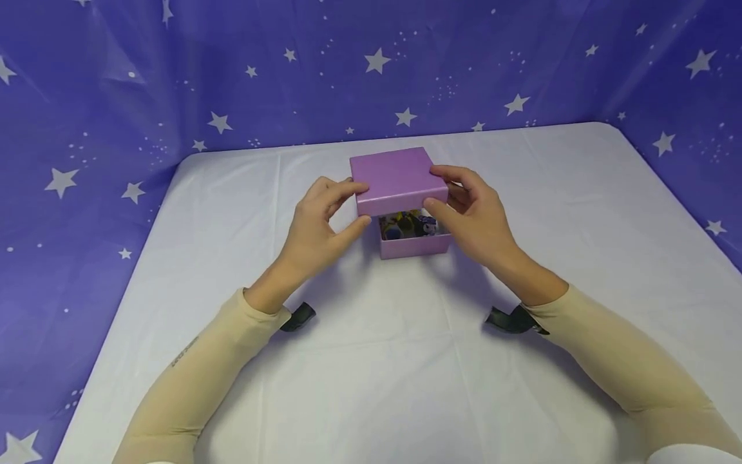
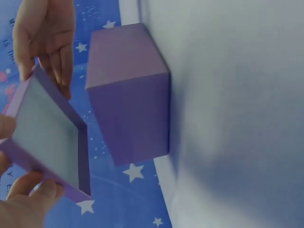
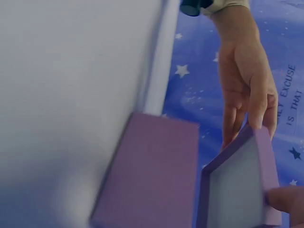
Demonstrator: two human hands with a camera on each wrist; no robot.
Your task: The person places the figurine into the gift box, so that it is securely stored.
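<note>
Both hands hold a purple box lid (image 1: pixel 400 174) by opposite sides, raised above a matching box (image 1: pixel 414 248) on the white tabletop. My left hand (image 1: pixel 321 225) grips the lid's left edge, fingers at the top and thumb near the lower corner. On the opposite edge, my right hand (image 1: pixel 478 212) pinches with thumb in front and fingers behind. Small colourful items (image 1: pixel 408 225) show inside the box under the lid, partly hidden by it. The pale inside of the lid (image 2: pixel 45 130) faces the left wrist camera, beside the box's purple outer walls (image 2: pixel 133 118).
A white cloth (image 1: pixel 371 374) covers the table. Purple-blue curtains (image 1: pixel 324 71) with white stars hang behind and at both sides. Dark straps (image 1: pixel 513 320) stick out by the cuffs of the beige sleeves (image 1: pixel 203 361).
</note>
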